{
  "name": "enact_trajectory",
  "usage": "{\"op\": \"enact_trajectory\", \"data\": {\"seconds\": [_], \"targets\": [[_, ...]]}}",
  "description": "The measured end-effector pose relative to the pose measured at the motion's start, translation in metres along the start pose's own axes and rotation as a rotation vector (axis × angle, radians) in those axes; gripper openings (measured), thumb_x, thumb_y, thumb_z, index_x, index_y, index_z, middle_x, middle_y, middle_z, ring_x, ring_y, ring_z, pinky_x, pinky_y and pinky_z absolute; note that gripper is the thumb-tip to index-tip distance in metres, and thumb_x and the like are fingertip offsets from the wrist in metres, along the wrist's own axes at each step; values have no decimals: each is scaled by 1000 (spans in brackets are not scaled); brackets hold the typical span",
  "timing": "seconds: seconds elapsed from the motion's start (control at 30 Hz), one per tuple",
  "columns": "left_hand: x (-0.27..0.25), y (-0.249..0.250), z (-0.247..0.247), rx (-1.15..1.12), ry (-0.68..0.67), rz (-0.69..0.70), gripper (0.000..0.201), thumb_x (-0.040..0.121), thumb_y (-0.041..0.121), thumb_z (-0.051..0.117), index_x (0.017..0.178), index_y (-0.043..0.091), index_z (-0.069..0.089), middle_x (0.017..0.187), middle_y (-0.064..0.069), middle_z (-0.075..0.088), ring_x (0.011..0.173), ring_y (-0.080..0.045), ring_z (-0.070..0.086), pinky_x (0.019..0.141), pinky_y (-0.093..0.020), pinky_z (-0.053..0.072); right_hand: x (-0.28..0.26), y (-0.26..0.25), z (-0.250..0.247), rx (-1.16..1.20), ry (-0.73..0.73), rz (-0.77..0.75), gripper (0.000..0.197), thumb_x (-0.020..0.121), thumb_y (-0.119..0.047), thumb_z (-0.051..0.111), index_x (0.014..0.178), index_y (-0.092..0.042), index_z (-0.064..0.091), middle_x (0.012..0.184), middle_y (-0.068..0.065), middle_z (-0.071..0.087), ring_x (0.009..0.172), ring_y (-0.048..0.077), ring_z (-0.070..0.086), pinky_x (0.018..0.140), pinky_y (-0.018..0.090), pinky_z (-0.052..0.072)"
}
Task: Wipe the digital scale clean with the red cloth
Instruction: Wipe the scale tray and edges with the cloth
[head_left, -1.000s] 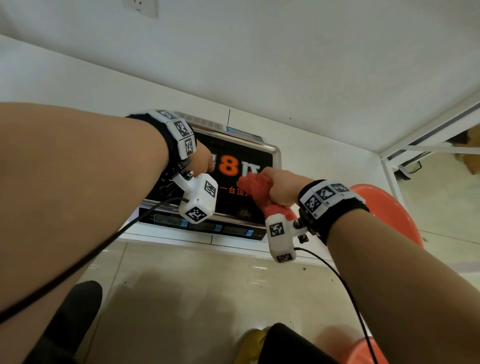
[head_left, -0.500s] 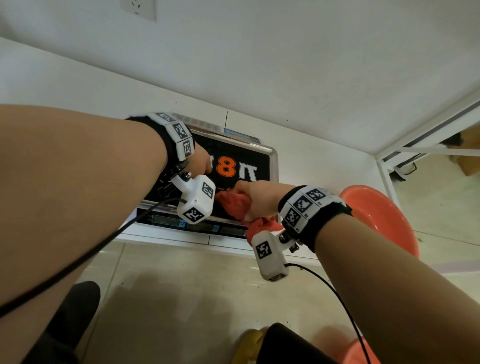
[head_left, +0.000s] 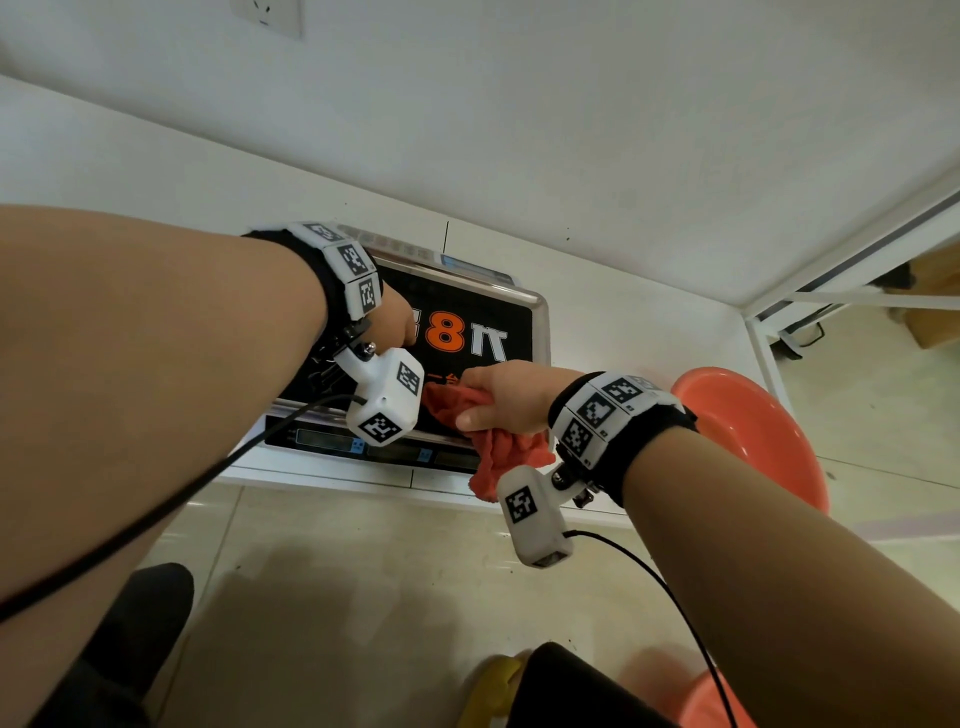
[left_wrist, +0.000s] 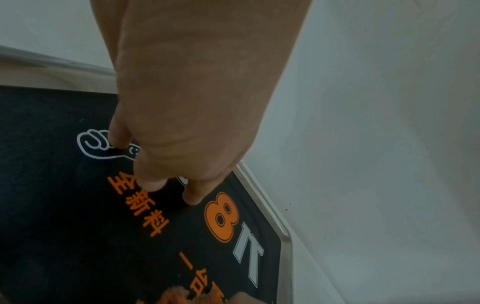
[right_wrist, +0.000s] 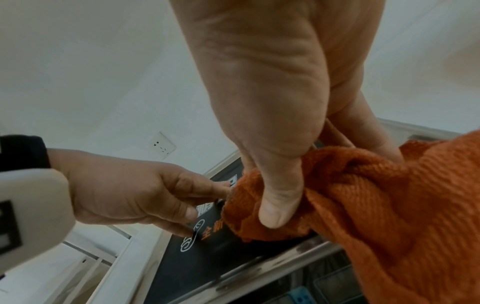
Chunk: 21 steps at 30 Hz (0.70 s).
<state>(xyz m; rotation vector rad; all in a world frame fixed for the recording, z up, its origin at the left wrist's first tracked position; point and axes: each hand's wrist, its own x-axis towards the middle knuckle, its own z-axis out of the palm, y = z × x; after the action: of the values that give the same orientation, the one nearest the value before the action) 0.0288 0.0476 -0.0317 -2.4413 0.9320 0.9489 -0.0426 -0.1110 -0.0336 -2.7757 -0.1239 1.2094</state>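
1. Since the earlier head view, the right hand (head_left: 506, 397) has travelled with the red cloth (head_left: 488, 436) from the middle of the printed platter toward its near edge, closer to the person; the left hand (head_left: 392, 325) has kept its place on the platter.
2. Right hand: fingers and thumb curled round a bunched part of the red cloth, thumb pressing the wad from the near side in the right wrist view (right_wrist: 272, 156). Loose cloth hangs below the palm, over the front panel.
3. Red cloth: crumpled, terry-textured, pressed on the near part of the platter; its free end drapes past the metal rim in the right wrist view (right_wrist: 389, 205).
4. Left hand: fingers extended and slightly bent, fingertips (left_wrist: 193, 197) touching the black surface just beside the orange "8"; nothing held.
5. Digital scale (head_left: 519, 312): flat on a white counter (head_left: 130, 171) against the wall. Steel-rimmed platter covered by a black print with orange and white characters. Display strip (head_left: 332, 441) with blue markings faces the person along the front edge.
6. Wrist cameras: a white housing with black-and-white markers, cabled, under each wrist.
7. Orange-red plastic stool (head_left: 758, 431): to the right of the counter, well apart from the scale.
8. Wall socket (head_left: 267, 15): white, on the wall above the counter.
9. Floor (head_left: 337, 597): beige tiles beneath.
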Motion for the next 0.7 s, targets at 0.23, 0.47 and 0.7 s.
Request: {"op": "enact_trajectory", "data": {"seconds": [0.23,0.47,0.7], "targets": [[1,0,-1,36,12,18,46,99,10,34,145,11,34,145,-6,42,127,-20,47,58,-10,35,1,-6,4,-80,-13,-9,36,91,-38,68,123,-25,57,103,-2,65,97,20,62,83,33,51],[6,0,1,49,3,15,47,100,10,33,146,10,32,147,-6,41,129,-20,45,54,-1,36,3,-10,10,-206,19,-47,61,86,-33,75,138,-23,46,108,2,59,92,20,54,78,31,47],[6,0,3,12,3,12,45,99,12,37,143,9,38,146,-8,43,131,-23,46,59,-12,34,5,-12,15,-244,65,-43,71,82,-26,79,142,-16,42,105,3,56,91,20,52,76,31,46]]}}
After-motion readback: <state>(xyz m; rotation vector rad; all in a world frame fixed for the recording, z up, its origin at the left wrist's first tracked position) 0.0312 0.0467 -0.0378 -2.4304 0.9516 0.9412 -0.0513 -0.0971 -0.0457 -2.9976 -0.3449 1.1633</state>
